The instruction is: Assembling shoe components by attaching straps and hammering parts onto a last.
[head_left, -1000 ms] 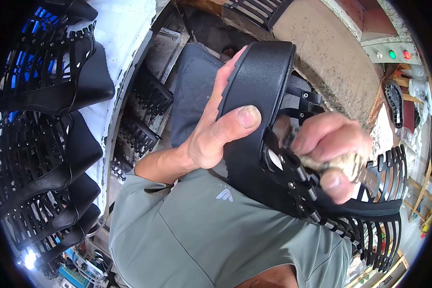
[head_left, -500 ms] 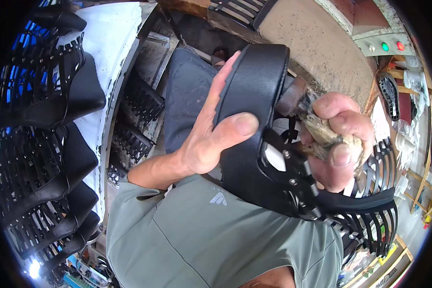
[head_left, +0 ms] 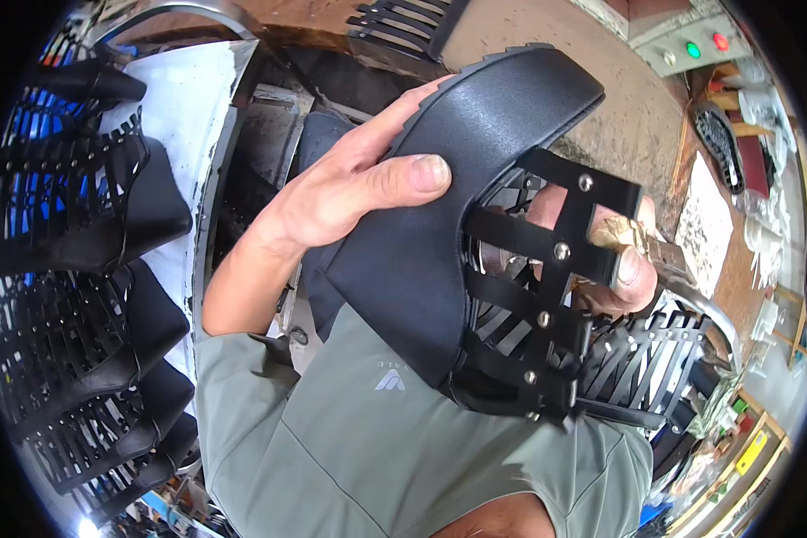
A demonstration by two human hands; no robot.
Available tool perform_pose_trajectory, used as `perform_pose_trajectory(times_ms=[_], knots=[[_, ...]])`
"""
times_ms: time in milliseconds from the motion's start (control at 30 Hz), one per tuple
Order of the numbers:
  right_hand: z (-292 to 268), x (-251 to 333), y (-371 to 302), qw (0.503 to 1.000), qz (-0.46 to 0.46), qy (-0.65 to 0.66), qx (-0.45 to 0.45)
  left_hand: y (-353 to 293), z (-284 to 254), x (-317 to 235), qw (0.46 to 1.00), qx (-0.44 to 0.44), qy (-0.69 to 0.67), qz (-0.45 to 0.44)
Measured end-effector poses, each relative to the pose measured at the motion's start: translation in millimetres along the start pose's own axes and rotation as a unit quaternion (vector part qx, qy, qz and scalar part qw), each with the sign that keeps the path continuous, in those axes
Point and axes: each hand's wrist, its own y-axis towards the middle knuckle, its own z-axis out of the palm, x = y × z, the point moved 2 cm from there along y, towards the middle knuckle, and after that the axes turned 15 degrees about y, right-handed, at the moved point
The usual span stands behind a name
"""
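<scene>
A black wedge shoe [head_left: 511,117] with a thick sole and an open upper of studded straps lies across the middle, tilted with its sole to the upper left. My left hand [head_left: 341,193] is closed on it, thumb pressed on the wedge's side and fingers behind the sole. Behind the straps, my right hand [head_left: 635,278] is closed around a tool with a yellowish wrapped middle and a dull metal end [head_left: 671,260]; it looks like a hammer. The straps partly hide this hand and the tool.
Several similar black strapped wedge shoes [head_left: 157,197] stand along the left beside a white sheet [head_left: 179,99]. More black strapwork [head_left: 641,359] shows below my right hand. A worn bench, a panel with green and red lights [head_left: 695,52] and a loose sole [head_left: 719,148] lie at upper right.
The shoe has turned and tipped to the upper right, bringing its studded straps in front of my right hand. My left hand has shifted its hold, and the tool has turned in my right hand.
</scene>
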Motion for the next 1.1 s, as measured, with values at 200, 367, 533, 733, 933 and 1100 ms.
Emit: perform_pose_trajectory(times_ms=[200, 367, 533, 733, 933, 1100], knots=[[-5.6, 9.8, 2.7, 0.994, -0.078, 0.006, 0.080, 5.5, 25.6, -1.0, 0.997, -0.020, 0.059, -0.038], [-23.5, 7.0, 9.7, 0.976, -0.064, -0.022, 0.205, 11.0, 32.1, 2.3, 0.999, -0.018, 0.036, -0.011], [-22.5, -10.4, 0.1, 0.982, 0.057, 0.022, 0.180, -4.5, 25.4, 10.3, 0.996, -0.079, 0.018, -0.029], [-8.5, -16.4, -37.8, 0.994, -0.020, -0.027, 0.099, -4.2, 29.8, 2.9, 0.991, -0.106, -0.006, -0.076], [5.3, -27.9, -54.6, 0.966, -0.131, -0.103, 0.196, -14.6, 17.2, 25.9, 0.983, -0.146, -0.016, -0.109], [8.7, -17.6, -59.6, 0.939, -0.180, -0.243, 0.165, -17.7, 17.5, 34.8, 0.981, -0.140, 0.012, -0.135]])
